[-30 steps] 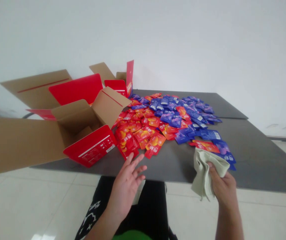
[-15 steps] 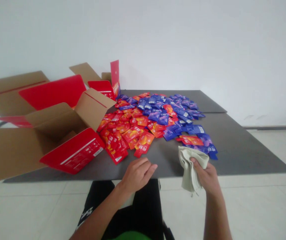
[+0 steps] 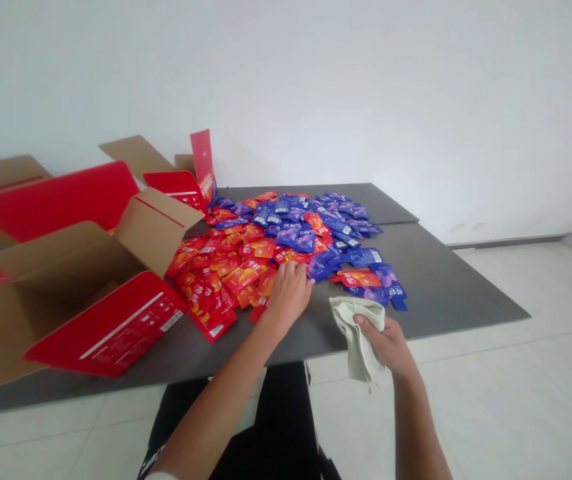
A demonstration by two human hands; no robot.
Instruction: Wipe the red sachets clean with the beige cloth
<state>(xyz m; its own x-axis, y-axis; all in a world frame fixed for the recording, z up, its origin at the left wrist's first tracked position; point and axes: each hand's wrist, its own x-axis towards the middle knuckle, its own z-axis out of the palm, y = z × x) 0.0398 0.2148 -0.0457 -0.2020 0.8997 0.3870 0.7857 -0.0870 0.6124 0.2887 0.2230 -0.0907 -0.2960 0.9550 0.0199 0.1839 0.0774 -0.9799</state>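
My left hand (image 3: 290,293) is stretched over the near side of the heap, its fingertips at the red-orange packets (image 3: 246,275) and close to the blue-purple packets (image 3: 322,267). The thumb stands apart from the fingers, and I see nothing held there. In my right hand (image 3: 386,343) is a folded cream cloth bag (image 3: 359,333), pinched beneath the thumb, with a short cord end hanging at its bottom. That hand is at the table's front edge, just in front of a small group of packets (image 3: 373,280), red-orange on top of blue.
A large open carton (image 3: 111,327) with red and brown flaps stands at the left front. Behind it are another open carton's red flap (image 3: 61,200) and a smaller red carton (image 3: 179,187). The dark grey table (image 3: 446,293) extends to the wall (image 3: 316,87).
My left hand has moved forward from the table's front edge onto the heap. The right hand keeps its hold on the cloth bag. The view has swung to the right.
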